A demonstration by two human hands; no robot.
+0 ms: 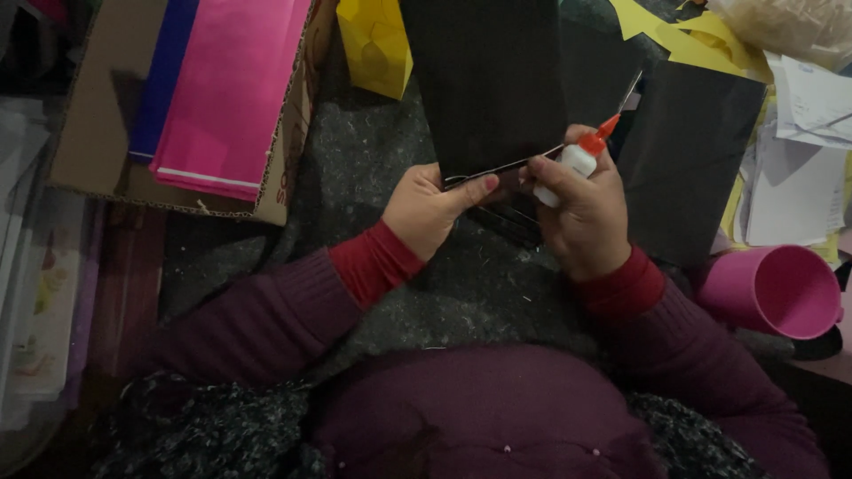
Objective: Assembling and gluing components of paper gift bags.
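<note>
The right hand (581,213) is gripping one small white glue bottle (577,162) with an orange nozzle, the fingers wrapped closed around its body and the nozzle pointing up and to the right, just above the folded edge of a black paper sheet (486,84). The bottle is sitting high in the grip, its cap poking out past the index finger. The left hand (429,208) is pinching that same folded edge from the other side, thumb on top and fingers tucked beneath, so the sheet is running upward between the two hands. It looks as though a thin pale line is lying along the fold, though the dim light makes that hard to confirm.

A second black sheet (683,151) is lying to the right, partly beneath the right wrist. One pink cup (774,291) is lying on its side at the right edge. One cardboard box (98,115) at the upper left is holding one pink sheet (226,93) and one blue sheet (164,75). One yellow paper bag (374,44) is standing beside it.

Both forearms, in dark purple sleeves with red cuffs, are angling inward from the lap, wrists bent toward each other.
</note>
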